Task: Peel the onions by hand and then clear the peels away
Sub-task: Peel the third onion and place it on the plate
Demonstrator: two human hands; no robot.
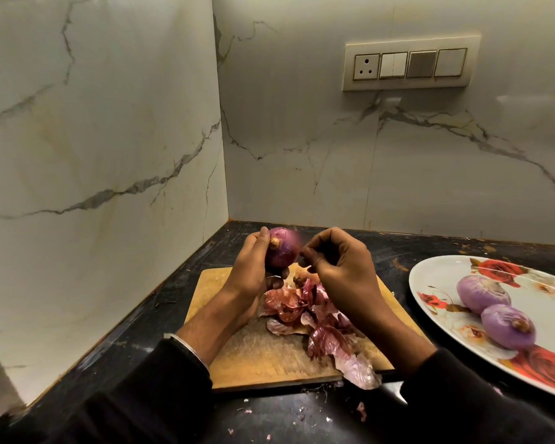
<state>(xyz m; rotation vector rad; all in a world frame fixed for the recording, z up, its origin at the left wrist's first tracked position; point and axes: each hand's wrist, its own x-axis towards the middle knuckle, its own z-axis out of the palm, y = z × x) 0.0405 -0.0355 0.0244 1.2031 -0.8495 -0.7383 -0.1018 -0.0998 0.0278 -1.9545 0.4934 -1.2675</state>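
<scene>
Left hand (249,267) grip holds onion (281,251); right hand (337,261) seemingly pinching beside.

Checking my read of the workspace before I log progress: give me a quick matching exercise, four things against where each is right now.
Things:
1. unpeeled onion
2. peel pile
3. two peeled onions
4. socket panel

Places:
A. on the floral plate
B. on the wall
C. held in the left hand
D. on the wooden board

Pairs: 1-C, 2-D, 3-A, 4-B
</scene>
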